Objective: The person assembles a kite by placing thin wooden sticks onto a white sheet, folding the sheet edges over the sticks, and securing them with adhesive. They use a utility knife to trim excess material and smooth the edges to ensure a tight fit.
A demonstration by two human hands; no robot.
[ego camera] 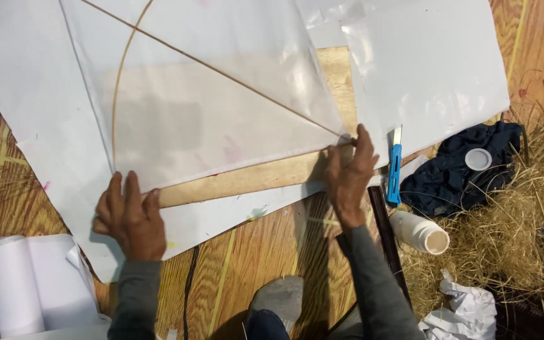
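A thin white sheet (221, 119) — a kite skin with two slim sticks on it — lies across a wooden board (253, 176) on the floor (266, 252), filling the upper middle of the frame. Its lower edge runs from lower left to mid right, rising slightly, and both hands sit on that edge.

The left hand (130, 217) presses flat at the lower-left corner, fingers together and pointing up the frame, palm down on the sheet. The right hand (349, 173) is at the right-hand corner, where the straight stick (221, 70) ends; its fingers are bent down onto the tip, though whether they pinch the stick or only press on it I cannot tell.

The straight stick's long axis runs diagonally from the upper left down to that right hand, so the right hand is the nearer one to its end. The curved stick (116, 94) bows down from the top toward the left hand.

Just right of the right hand lies a blue utility knife (394, 170), blade end pointing up the frame. Further right — a dark cloth (454, 182), a white bottle (418, 232) on its side and straw (511, 239). A paper roll (7, 283) sits at lower left.
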